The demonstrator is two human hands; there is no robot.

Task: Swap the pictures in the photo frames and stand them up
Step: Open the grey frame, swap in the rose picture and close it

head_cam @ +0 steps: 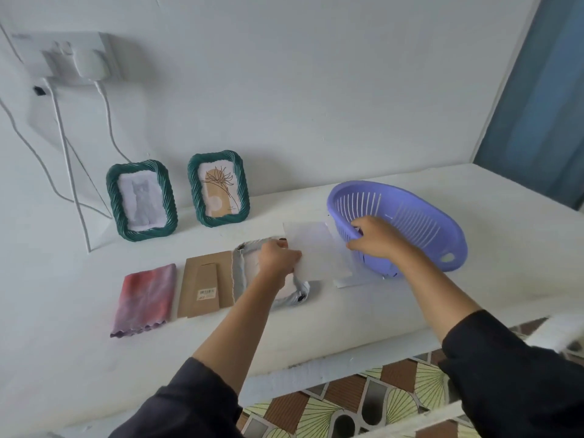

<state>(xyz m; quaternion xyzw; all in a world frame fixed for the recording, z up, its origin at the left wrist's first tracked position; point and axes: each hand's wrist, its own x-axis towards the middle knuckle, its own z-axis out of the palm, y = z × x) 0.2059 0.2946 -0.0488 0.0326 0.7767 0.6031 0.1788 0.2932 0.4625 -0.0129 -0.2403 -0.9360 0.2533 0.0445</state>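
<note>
Two green twisted-rim photo frames stand against the wall: the left frame [141, 200] shows a pale cat picture, the right frame [218, 188] a brown flower print. A third, pale frame [240, 263] lies face down on the white table, its brown cardboard backing [205, 284] beside it on the left. My left hand [278, 256] pinches the left edge of a white sheet [316, 251] held over that frame. My right hand [376, 237] holds the sheet's right edge, fingers curled. Another white sheet [357, 281] lies underneath.
A purple slotted plastic basket [410, 216] sits tilted at the right, just behind my right hand. A folded pink-purple cloth [145, 298] lies at the left. White cables [66, 153] hang from a wall socket [72, 58]. The table's front edge is near my forearms.
</note>
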